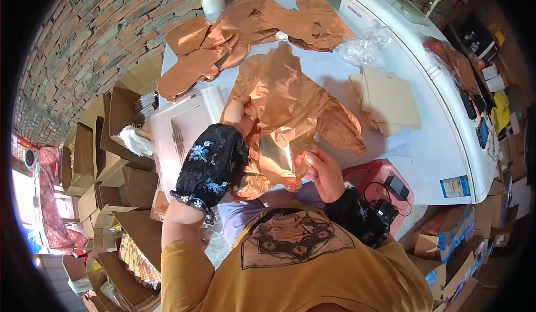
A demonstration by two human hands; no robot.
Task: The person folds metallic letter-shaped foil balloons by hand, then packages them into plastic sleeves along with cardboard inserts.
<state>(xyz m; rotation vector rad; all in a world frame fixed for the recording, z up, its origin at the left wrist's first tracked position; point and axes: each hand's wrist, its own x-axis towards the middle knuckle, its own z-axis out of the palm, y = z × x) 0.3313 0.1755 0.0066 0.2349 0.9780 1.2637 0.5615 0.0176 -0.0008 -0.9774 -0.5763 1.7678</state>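
A flat, crinkled copper-coloured foil balloon [279,102] lies spread in front of me, its lower part lifted over the table's near edge. My left hand [241,118] grips its left side, fingers partly hidden by the foil. At its lower right edge, my right hand [325,175] is closed, thumb and forefinger pinched at the foil. A small reddish mark [292,187] shows at the balloon's bottom end. More flat copper foil balloons [245,24] are heaped along the far side of the table.
The white table [430,144] carries cream card sheets [388,100], crumpled clear plastic [365,45] and a clear plastic packet [181,136] on the left. Open cardboard boxes [137,183] crowd the left. A red stool [363,178] holds a black charger [396,187]. A brick wall [106,27] stands behind.
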